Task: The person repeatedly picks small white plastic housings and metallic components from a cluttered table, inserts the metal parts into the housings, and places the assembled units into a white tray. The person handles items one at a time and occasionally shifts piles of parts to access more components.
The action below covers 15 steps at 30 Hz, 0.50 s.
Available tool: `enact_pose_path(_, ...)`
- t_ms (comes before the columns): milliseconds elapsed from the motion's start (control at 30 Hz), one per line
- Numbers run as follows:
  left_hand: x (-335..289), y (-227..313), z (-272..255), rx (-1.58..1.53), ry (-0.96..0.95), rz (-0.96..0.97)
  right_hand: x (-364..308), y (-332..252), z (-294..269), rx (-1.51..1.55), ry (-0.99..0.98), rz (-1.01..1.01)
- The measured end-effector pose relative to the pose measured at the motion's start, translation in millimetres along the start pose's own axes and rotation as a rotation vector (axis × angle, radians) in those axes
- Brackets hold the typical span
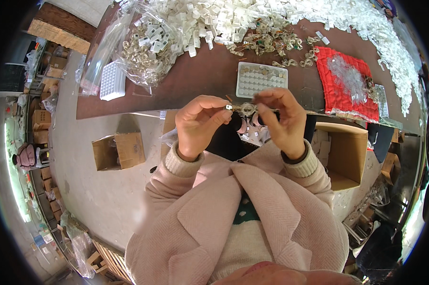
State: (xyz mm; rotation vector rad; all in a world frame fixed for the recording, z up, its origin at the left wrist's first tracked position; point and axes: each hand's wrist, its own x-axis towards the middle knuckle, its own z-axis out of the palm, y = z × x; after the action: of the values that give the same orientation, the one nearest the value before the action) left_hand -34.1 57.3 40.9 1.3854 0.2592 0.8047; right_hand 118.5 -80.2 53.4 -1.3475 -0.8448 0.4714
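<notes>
In front of the table edge, my left hand [200, 124] pinches a small white block-like piece [229, 107] between thumb and forefinger. A coiled bundle of clear, wire-like cord [247, 109] stretches from that piece toward my right hand [286, 119]. The right thumb and forefinger are closed at the far side of the coil, their tips slightly blurred. Just beyond both hands lies a white tray with rows of cells [252, 89], several small round discs in its far rows. More such coils [271, 40] are heaped behind the tray.
White plastic pieces [209, 21] pile along the back of the brown table [200, 76]. At left are a clear bag of coils and pieces [150, 57] and a white tray stack [112, 81]. A red quilted cloth [331, 78] lies right. Cardboard boxes [130, 149] [349, 152] flank me below.
</notes>
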Motion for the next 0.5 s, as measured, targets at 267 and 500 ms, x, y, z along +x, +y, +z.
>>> enact_pose_path(267,-1.4,7.8,14.1,-0.1,0.014,-0.174,-1.3,-2.7,8.3,-0.408,-0.123,-0.542)
enact_pose_path(500,-5.7,1.6,15.4,-0.215,0.096,-0.237,-7.2,-1.8,10.2,-0.38,-0.132,-0.416)
